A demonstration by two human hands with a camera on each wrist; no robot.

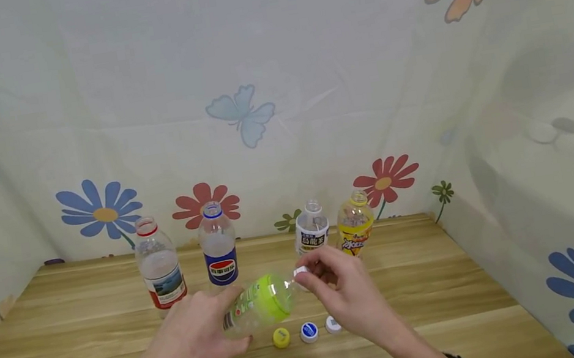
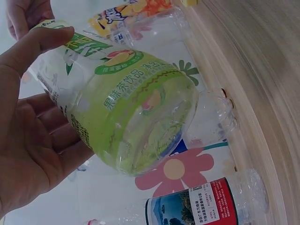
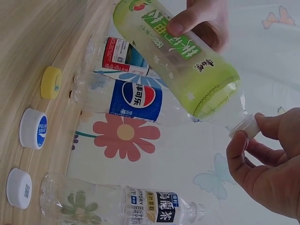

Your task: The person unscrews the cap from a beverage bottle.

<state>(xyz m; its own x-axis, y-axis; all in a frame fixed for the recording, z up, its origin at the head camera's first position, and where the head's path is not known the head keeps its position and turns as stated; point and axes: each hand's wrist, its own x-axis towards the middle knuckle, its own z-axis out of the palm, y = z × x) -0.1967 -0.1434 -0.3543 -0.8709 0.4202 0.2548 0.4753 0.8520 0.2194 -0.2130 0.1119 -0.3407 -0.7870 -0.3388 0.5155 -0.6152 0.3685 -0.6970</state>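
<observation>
A clear bottle with a green label [image 1: 261, 301] is tilted, its neck toward the right. My left hand [image 1: 199, 334] grips it round the body, thumb across the label in the left wrist view. At the bottle's mouth my right hand [image 1: 345, 294] pinches a white cap [image 3: 245, 126] between thumb and fingers. The cap sits at the neck; whether it is threaded on cannot be told. Below the bottle, on the table, lie a yellow cap [image 1: 281, 337], a white cap with a blue top [image 1: 309, 332] and a plain white cap [image 1: 333, 324].
Uncapped bottles stand behind: a red-labelled water bottle [image 1: 164, 278], a blue-labelled Pepsi bottle [image 1: 219, 251], an oolong tea bottle [image 1: 311, 228] and a yellow-labelled bottle [image 1: 356, 227]. The wooden table [image 1: 65, 336] meets a flower-printed cloth [image 1: 281, 142] at its back and sides.
</observation>
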